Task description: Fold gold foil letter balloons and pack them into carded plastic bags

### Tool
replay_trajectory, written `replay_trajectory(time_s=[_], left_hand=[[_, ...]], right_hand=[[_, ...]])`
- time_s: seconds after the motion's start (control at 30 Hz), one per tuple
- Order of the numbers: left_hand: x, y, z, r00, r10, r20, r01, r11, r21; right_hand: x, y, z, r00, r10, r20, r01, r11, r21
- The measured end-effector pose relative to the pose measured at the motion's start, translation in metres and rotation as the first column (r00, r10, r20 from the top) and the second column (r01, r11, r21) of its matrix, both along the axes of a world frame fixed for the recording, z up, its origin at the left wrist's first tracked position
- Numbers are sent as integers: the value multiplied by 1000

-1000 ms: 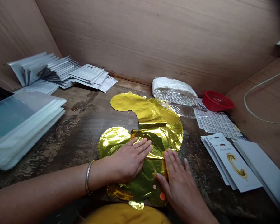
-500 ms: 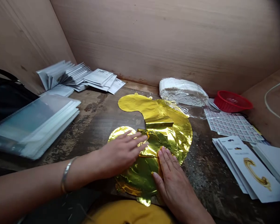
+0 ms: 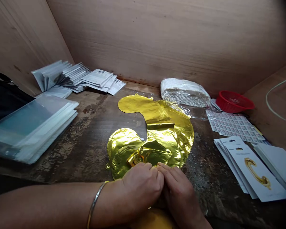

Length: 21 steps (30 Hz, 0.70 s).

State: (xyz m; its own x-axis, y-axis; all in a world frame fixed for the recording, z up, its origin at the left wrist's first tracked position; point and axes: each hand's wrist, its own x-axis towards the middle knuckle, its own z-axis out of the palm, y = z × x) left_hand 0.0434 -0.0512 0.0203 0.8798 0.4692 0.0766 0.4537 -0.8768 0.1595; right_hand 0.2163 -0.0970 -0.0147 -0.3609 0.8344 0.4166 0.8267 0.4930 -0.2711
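Gold foil balloons, flat and curved like a letter C, lie stacked in the middle of the table. At their near end, my left hand is closed in a fist on the foil of the top balloon, which is creased and bunched there. My right hand is closed against it, its fingers curled on the same foil. The knuckles of both hands touch. What lies under the fingers is hidden. A metal bangle sits on my left wrist.
Clear plastic sleeves are piled at left, with a dark bag behind. Printed packets stand at the back. White straws in plastic, a red basket, sticker sheets and balloon cards line the right.
Both hands have moved from lying flat on the foil to closed fists side by side nearer to me. The foil's near part is gathered up, and the lower left curve shows more.
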Motion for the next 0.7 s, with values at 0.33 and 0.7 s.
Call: replay_trajectory(time_s=[0.33,0.7], left_hand=[[-49,39,-24,953,-155,262,210,958,-195],[-65,21,-17,956,112,272,3,921,-390]], right_hand=[[32,-4,4,981,131,-143,-153,976,-153],[17,-6,-1,964,-108,-243,57,977,-206]])
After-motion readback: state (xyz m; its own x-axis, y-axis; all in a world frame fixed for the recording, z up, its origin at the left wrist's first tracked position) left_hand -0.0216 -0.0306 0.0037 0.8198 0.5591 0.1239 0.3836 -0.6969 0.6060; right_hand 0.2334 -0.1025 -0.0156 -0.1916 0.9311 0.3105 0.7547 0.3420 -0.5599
